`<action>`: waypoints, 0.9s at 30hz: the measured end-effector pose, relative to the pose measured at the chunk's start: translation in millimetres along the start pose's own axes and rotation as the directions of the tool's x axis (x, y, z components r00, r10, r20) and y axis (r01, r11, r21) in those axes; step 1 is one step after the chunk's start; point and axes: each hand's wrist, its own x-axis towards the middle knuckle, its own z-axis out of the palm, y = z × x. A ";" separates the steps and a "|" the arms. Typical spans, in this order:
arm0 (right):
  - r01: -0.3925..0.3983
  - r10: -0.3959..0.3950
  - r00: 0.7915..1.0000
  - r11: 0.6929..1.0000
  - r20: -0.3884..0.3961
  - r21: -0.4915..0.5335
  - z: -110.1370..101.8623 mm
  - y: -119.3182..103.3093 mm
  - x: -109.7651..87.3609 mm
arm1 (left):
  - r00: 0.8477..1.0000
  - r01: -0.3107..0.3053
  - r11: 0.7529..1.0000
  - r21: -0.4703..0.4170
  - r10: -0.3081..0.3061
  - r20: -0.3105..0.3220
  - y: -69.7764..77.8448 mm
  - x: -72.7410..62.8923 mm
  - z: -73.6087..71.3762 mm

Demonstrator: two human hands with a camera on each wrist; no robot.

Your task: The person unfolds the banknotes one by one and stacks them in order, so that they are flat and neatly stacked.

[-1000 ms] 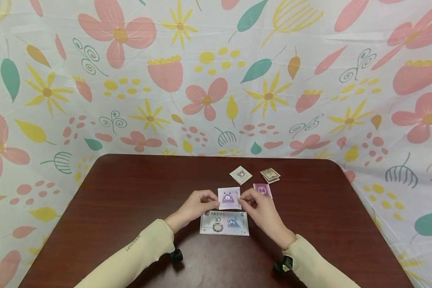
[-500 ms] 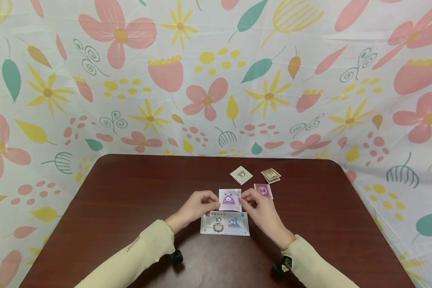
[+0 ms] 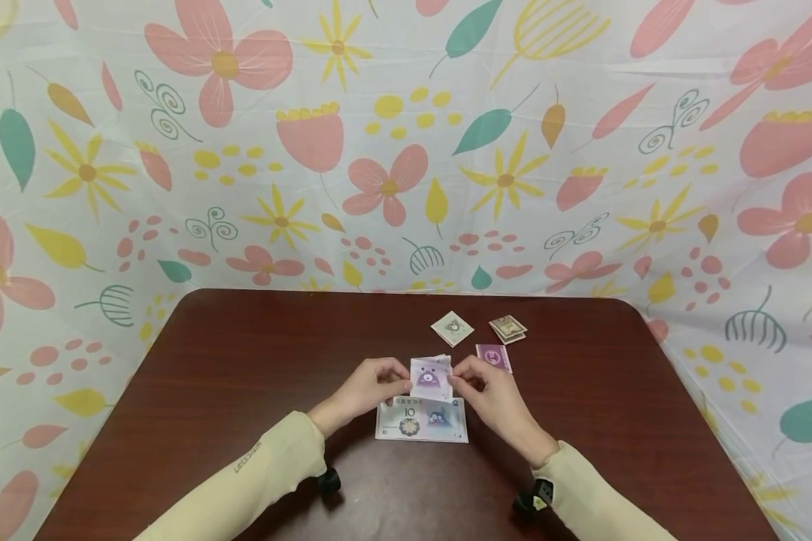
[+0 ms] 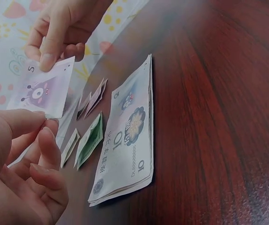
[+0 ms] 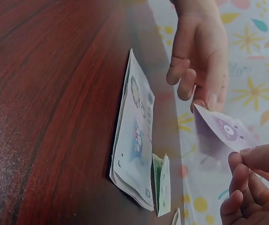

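Observation:
A purple play banknote (image 3: pixel 431 382), marked 5 and with a one-eyed cartoon figure, is held up between both hands. My left hand (image 3: pixel 368 387) pinches its left edge between thumb and finger. Its right edge is pinched by my right hand (image 3: pixel 497 394). The note bears a fold; the right wrist view shows it bent along its length, with one flap standing apart. Just below it in the head view lies a flat stack of bluish 10 notes (image 3: pixel 422 424) on the brown table (image 3: pixel 277 338).
Behind the hands lie a folded pale note (image 3: pixel 452 329), a folded brownish note (image 3: pixel 508 328) and a magenta note (image 3: pixel 493 358), partly covered by the right hand. A folded green note (image 4: pixel 90 140) stands beside the stack in the left wrist view. A floral cloth (image 3: pixel 392 188) hangs behind the table.
The purple note, flat toward the camera before, now tilts, and a second layer shows along its top edge. Both hands keep their pinch and have hardly moved.

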 end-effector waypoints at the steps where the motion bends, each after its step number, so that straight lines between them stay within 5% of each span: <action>1: 0.002 -0.002 1.000 1.000 0.000 0.004 -0.5 -0.2 0.1 | 1.000 -0.002 1.000 0.006 0.002 -0.003 0.1 0.4 -0.1; 19: 0.041 -0.041 0.999 0.999 -0.008 0.000 -12.1 6.3 -5.1 | 0.996 -0.047 0.996 0.080 0.052 -0.070 -3.3 1.3 -14.3; 27: 0.069 -0.070 0.997 0.997 0.015 0.027 -13.0 3.6 -7.2 | 0.982 -0.088 0.995 0.037 0.092 -0.165 -2.9 6.4 -15.6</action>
